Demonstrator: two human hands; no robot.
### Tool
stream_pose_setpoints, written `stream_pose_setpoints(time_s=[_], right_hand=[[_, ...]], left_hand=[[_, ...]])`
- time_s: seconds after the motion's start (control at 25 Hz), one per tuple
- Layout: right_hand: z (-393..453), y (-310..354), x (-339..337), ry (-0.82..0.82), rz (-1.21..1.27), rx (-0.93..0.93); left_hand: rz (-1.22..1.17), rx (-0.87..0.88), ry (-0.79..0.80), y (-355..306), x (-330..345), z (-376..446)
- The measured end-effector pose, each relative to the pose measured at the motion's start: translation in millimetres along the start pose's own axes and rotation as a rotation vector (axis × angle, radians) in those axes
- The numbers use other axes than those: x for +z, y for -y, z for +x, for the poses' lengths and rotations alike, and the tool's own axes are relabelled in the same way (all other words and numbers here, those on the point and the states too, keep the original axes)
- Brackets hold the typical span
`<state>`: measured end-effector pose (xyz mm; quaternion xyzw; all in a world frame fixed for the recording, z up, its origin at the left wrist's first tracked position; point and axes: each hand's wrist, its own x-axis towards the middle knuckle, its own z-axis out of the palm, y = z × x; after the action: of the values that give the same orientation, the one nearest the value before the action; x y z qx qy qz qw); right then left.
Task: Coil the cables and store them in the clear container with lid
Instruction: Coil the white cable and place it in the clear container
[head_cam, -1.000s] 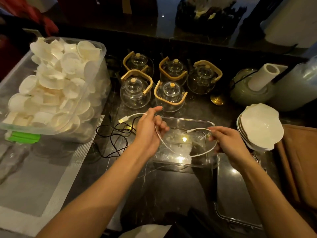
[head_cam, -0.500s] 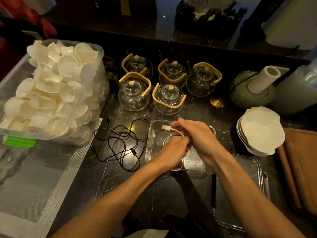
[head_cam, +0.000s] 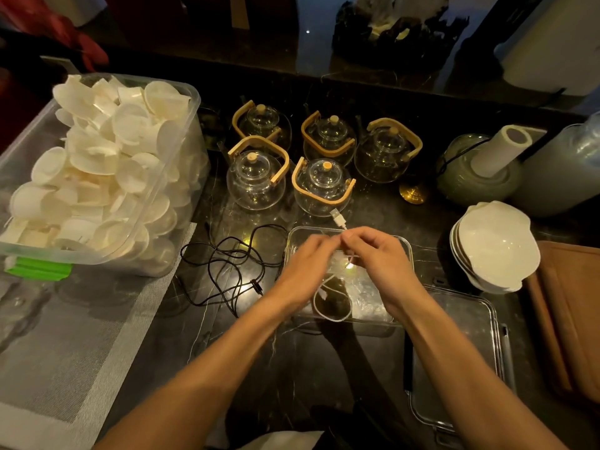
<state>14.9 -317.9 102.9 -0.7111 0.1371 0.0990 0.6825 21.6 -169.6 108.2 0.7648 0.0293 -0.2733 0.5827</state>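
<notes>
White cable (head_cam: 331,297) pinched by both hands, left (head_cam: 305,267) and right (head_cam: 376,258), over the clear container (head_cam: 404,251); loop hangs below, plug at 12 o'clock. Best: keep loops small, even, tuck end. Black cable (head_cam: 227,271) tangled on desk at 9 o'clock; lid (head_cam: 480,319) at 4.

place: looks like a home kitchen or a tea-service counter, can't say which for sure
counter: dark polished stone top (head_cam: 324,368) with pale veins, shiny enough to reflect lights
teaware: five glass teapots (head_cam: 256,180) with wooden handles, bunched together at the back
dishes: stack of white bowls (head_cam: 496,245) on the right, plus a big plastic tub (head_cam: 175,151) heaped with white shell-like pieces on the left
extras: paper towel roll (head_cam: 501,147) lying across a greenish bowl, woven placemat (head_cam: 65,336) on the left
</notes>
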Motion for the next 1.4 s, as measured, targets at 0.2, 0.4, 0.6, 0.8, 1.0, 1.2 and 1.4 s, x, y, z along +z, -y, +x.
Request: stream_pose_setpoints(time_s=[0.2, 0.4, 0.6, 0.8, 1.0, 1.2, 1.4], right_hand=[[-8, 0, 9, 0.091, 0.099, 0.009], [-13, -2, 12, 0.186, 0.242, 0.096], [-21, -9, 12, 0.225, 0.294, 0.151], [-28, -31, 6, 0.377, 0.312, 0.279], [-4, -21, -5, 0.298, -0.421, 0.150], [28, 18, -24, 0.353, -0.175, 0.268], [25, 46, -16, 0.273, -0.523, 0.107]], left_hand=[[-0.152, 0.054, 0.007, -12, -8, 12], [-0.182, 0.109, 0.081, -12, -7, 15], [-0.315, 0.128, 0.116, -8, -9, 9], [-1.033, 0.075, 0.169, -26, -26, 6], [-0.849, 0.001, 0.224, -33, -23, -6], [-0.561, -0.091, 0.350, -16, -15, -9], [-0.389, -0.122, 0.204, -2, -5, -4]])
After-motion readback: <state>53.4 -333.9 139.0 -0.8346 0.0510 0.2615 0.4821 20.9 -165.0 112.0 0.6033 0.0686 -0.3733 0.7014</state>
